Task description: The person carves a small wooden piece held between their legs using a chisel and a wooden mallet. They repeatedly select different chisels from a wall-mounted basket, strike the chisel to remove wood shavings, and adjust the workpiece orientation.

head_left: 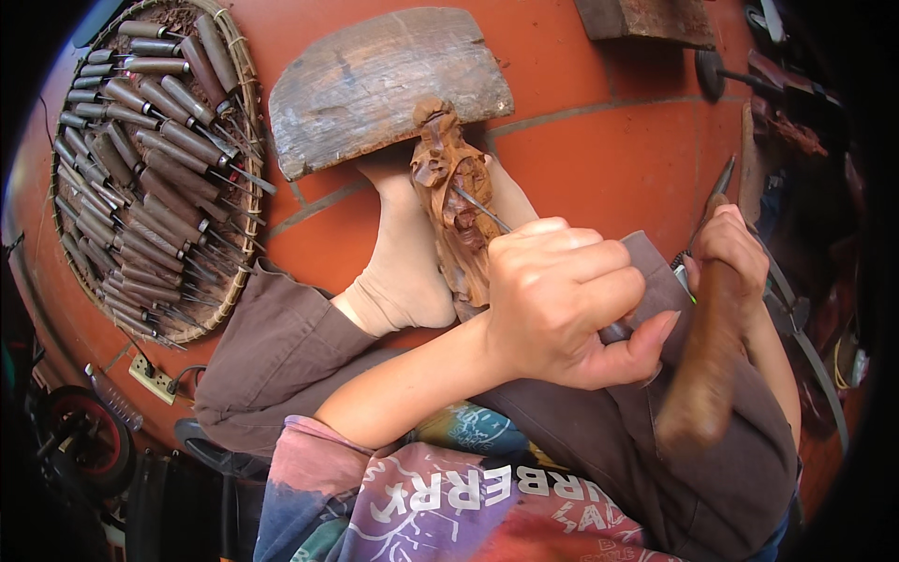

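Observation:
A brown carved wooden figure (435, 169) lies between my two feet, its far end against a thick weathered wooden board (393, 84). My left hand (567, 300) is closed round a carving chisel, whose thin metal shaft (482, 208) slants onto the figure's middle. Most of the chisel's handle is hidden in the fist. On the right, my right hand (735, 248) grips a brown wooden mallet (707, 361). Its thick near end is smeared by motion and stands apart from the chisel handle. My left foot (403, 267) rests beside the figure.
A round woven basket (245, 84) full of wooden-handled chisels (173, 145) stands at the left. Near it are a power strip (150, 379) and a plastic bottle (114, 401). Another wooden block (651, 21) lies at the far right on the red tiled floor (599, 178).

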Motion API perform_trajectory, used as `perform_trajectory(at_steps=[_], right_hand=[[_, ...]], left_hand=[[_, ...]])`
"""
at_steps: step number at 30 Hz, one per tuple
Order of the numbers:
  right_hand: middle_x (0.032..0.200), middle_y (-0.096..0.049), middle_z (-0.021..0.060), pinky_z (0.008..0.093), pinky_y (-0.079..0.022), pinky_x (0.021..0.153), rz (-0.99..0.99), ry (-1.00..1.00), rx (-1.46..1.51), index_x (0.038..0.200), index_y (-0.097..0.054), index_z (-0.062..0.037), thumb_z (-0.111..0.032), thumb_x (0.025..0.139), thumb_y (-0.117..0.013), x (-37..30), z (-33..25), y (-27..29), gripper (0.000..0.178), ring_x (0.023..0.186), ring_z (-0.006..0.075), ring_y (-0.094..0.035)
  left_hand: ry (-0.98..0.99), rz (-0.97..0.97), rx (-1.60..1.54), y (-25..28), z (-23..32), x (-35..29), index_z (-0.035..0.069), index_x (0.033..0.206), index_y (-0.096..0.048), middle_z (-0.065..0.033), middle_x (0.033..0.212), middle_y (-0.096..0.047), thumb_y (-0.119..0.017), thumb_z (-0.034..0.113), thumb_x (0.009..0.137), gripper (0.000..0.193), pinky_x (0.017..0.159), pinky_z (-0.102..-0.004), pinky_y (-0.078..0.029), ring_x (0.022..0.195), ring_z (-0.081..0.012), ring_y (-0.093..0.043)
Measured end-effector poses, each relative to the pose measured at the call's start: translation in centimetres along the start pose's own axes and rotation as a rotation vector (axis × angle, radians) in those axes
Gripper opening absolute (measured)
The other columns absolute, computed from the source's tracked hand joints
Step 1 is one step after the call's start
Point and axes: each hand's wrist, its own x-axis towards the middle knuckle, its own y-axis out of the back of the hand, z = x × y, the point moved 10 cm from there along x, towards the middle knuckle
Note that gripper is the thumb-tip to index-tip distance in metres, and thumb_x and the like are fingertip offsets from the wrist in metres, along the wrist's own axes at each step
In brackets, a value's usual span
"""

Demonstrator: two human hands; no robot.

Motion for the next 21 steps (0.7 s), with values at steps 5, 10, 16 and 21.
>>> perform_trajectory(at_steps=[5, 10, 16, 21], right_hand=[[0.095, -0.064, 0.0124, 0.0391, -0.052, 0.082, 0.06, -0.203, 0.243, 0.099, -0.064, -0.0042, -0.007, 0.076, -0.078, -0.6, 2.8, -1.2, 0.027, 0.088, 0.0272, -0.063], [0.09, -0.063, 0.0133, 0.0393, -0.051, 0.078, 0.206, -0.514, 0.512, 0.096, -0.064, -0.0036, -0.006, 0.071, -0.081, -2.2, 4.1, -1.3, 0.03, 0.081, 0.03, -0.061], [0.09, -0.063, 0.0088, 0.0337, -0.051, 0.075, -0.006, -0.315, 0.405, 0.098, -0.063, 0.0019, 0.003, 0.078, -0.072, 0.1, 1.3, -0.7, 0.021, 0.087, 0.0227, -0.063], [0.09, -0.062, 0.0101, 0.0336, -0.05, 0.075, 0.057, -0.098, 0.324, 0.098, -0.063, 0.0019, 0.012, 0.07, -0.076, 0.9, 0.2, -0.6, 0.033, 0.086, 0.0229, -0.062]], left_hand=[[0.012, 0.09, 0.055, 0.2, 0.1, 0.9, 0.016, 0.053, -0.047, 0.0, 0.051, -0.041, -0.076, 0.023, 0.067, 0.033, 0.043, -0.0306, -0.027, 0.042, -0.0181, -0.04], [-0.187, 0.031, 0.042, -0.4, 4.0, 0.4, 0.017, 0.053, -0.043, 0.0012, 0.054, -0.037, -0.073, 0.037, 0.074, 0.042, 0.044, -0.029, -0.026, 0.045, -0.0148, -0.038], [-0.094, -0.163, 0.015, -0.6, 2.1, -0.7, 0.015, 0.054, -0.043, 0.0011, 0.055, -0.037, -0.072, 0.034, 0.072, 0.039, 0.044, -0.0293, -0.026, 0.045, -0.0148, -0.039], [-0.043, -0.158, 0.022, -0.1, 1.0, -0.9, 0.015, 0.054, -0.046, 0.0012, 0.054, -0.039, -0.073, 0.034, 0.071, 0.037, 0.044, -0.0305, -0.025, 0.045, -0.0149, -0.04]])
